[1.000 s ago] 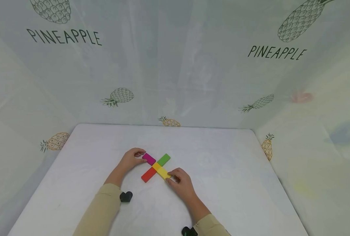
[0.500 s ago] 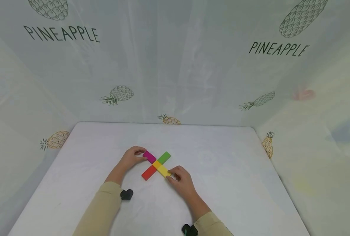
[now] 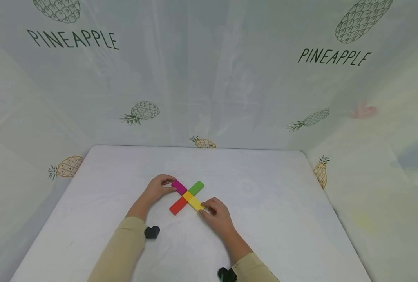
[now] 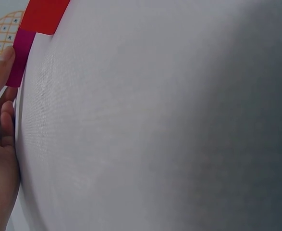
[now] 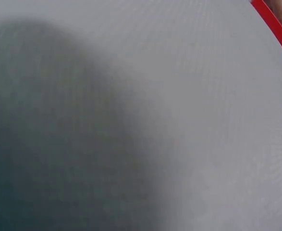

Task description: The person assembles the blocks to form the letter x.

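In the head view, several coloured blocks form an X on the white table. My left hand (image 3: 157, 187) pinches the outer end of the purple block (image 3: 179, 187), thumb on its near side. At the opposite arm my right hand (image 3: 219, 217) pinches the end of the yellow block (image 3: 195, 203). An orange-yellow square (image 3: 187, 196) lies at the centre, between the red block (image 3: 178, 205) and the green block (image 3: 196, 188). The left wrist view has the purple block (image 4: 21, 60) against the thumb. In the right wrist view, the red block (image 5: 274, 24) shows at the top right corner.
The white tabletop (image 3: 283, 211) spreads around both hands. A pineapple-printed curtain (image 3: 209, 78) hangs behind the table's far edge and at the sides. A black heart-shaped piece sits at each wrist, the left heart (image 3: 152, 232) and the right heart (image 3: 227, 274).
The whole scene sits slightly higher in the head view than a second ago. Both hands keep the same hold on the purple and yellow blocks, and the X looks unchanged.
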`<action>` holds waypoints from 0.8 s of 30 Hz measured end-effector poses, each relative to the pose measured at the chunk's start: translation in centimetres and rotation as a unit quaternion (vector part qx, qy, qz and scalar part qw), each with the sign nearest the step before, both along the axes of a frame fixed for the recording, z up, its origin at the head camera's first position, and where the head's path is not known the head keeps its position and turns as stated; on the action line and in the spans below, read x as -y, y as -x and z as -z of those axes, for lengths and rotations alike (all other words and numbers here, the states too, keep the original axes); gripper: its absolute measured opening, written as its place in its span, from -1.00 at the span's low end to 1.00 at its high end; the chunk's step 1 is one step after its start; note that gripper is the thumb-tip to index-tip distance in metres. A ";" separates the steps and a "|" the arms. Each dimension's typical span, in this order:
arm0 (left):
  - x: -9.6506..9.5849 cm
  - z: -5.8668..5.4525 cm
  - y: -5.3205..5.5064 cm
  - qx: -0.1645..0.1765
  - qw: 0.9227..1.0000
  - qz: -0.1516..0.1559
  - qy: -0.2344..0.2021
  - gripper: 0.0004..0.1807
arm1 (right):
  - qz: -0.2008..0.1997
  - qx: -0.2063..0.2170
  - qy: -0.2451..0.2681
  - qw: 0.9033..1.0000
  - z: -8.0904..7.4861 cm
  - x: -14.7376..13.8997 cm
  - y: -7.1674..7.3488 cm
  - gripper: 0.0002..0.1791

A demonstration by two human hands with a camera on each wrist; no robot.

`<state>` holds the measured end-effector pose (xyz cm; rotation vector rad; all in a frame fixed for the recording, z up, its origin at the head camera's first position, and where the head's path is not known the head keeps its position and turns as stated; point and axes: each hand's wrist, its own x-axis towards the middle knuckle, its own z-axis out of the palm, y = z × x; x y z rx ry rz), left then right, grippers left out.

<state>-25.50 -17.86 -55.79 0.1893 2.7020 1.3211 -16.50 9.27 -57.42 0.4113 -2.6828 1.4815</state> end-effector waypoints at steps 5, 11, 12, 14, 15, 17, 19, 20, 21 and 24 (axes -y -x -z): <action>0.0 0.0 0.1 -0.001 1.000 0.003 0.000 -0.59 | 0.001 -0.003 -0.001 1.000 0.0 0.0 0.0 -0.82; -0.1 0.1 0.1 0.000 1.000 0.004 -0.003 -0.60 | -0.001 0.001 0.002 1.000 0.0 -0.1 0.0 -0.82; -0.1 0.1 0.0 -0.001 1.000 0.004 -0.003 -0.60 | -0.001 0.001 0.002 1.000 0.1 -0.1 0.0 -0.82; -0.1 0.1 0.0 -0.003 1.000 0.004 -0.001 -0.60 | -0.002 0.001 0.002 1.000 0.1 -0.1 0.0 -0.82; -0.1 0.1 0.0 -0.003 1.000 0.004 0.000 -0.60 | -0.002 0.000 0.002 1.000 0.1 -0.1 0.1 -0.82; -0.1 0.0 0.0 -0.005 1.000 0.004 0.003 -0.60 | -0.003 -0.002 0.003 1.000 0.1 -0.1 0.1 -0.82; -0.2 0.0 -0.1 -0.006 1.000 0.004 0.004 -0.60 | -0.003 -0.005 0.004 1.000 0.1 -0.1 0.1 -0.82; -0.2 -0.1 -0.1 -0.005 1.000 0.004 0.004 -0.60 | -0.003 -0.006 0.006 1.000 0.1 -0.1 0.1 -0.82; -0.2 -0.1 -0.1 -0.005 1.000 0.004 0.004 -0.60 | -0.003 -0.007 0.007 1.000 0.1 -0.1 0.1 -0.82; -0.3 -0.1 -0.2 -0.004 1.000 0.003 0.006 -0.60 | -0.003 -0.008 0.008 1.000 0.2 -0.1 0.1 -0.82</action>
